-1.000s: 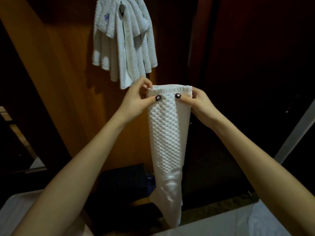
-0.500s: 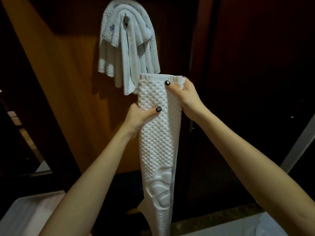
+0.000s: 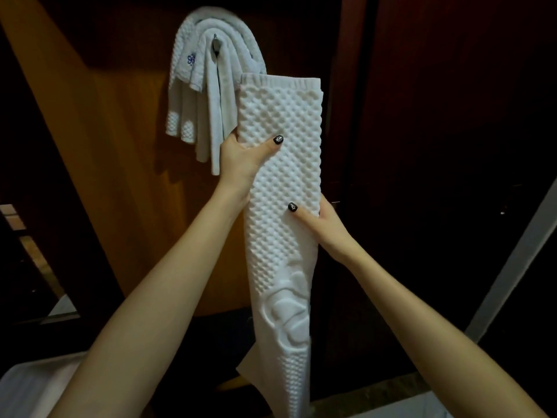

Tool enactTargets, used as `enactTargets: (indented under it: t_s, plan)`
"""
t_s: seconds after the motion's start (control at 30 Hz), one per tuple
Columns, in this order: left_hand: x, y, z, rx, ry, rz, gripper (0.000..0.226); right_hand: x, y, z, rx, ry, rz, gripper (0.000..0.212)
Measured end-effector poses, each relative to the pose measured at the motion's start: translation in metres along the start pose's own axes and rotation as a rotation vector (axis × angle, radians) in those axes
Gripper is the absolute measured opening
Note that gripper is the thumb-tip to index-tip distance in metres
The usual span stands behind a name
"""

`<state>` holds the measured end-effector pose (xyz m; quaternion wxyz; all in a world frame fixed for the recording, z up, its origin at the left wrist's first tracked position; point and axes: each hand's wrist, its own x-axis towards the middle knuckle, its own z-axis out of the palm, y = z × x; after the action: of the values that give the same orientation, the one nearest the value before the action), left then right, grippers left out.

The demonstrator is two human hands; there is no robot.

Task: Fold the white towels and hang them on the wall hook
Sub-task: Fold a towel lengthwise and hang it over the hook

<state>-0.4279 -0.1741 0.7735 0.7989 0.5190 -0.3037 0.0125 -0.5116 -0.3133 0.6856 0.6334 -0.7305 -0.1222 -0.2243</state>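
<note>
A long white waffle-textured towel [image 3: 283, 182], folded into a narrow strip, hangs upright in front of me. My left hand [image 3: 241, 158] grips its left edge near the top, thumb across the front. Lower down, my right hand [image 3: 322, 224] grips the right edge, thumb on the front. Several white towels [image 3: 205, 86] are draped over a metal wall hook [image 3: 215, 43] on the wooden panel, just left of and behind the held towel's top.
An orange-brown wooden wall panel [image 3: 120, 146] carries the hook. Dark wooden doors [image 3: 437, 116] fill the right side. White bedding [image 3: 30, 387] lies at the lower left, and a pale slanted rail [image 3: 512, 267] runs at the right.
The towel has risen higher toward the hook. My right hand has slid from the top corner down to the middle of the right edge. My left hand has stayed on the left edge.
</note>
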Motion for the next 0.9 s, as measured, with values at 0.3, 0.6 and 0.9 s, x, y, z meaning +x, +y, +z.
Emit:
enactTargets:
  t_s: [0.3, 0.6, 0.9]
  plan:
    - [0.043, -0.016, 0.006, 0.384, -0.092, -0.013, 0.051, 0.037, -0.024, -0.010, -0.024, 0.286, -0.142, 0.041]
    - [-0.051, -0.136, -0.037, 0.232, -0.094, -0.366, 0.060, 0.063, -0.027, -0.032, -0.073, 0.320, -0.075, 0.039]
    - [-0.016, -0.073, -0.009, -0.119, -0.186, -0.200, 0.025, 0.059, -0.033, -0.029, -0.051, 0.367, 0.063, 0.026]
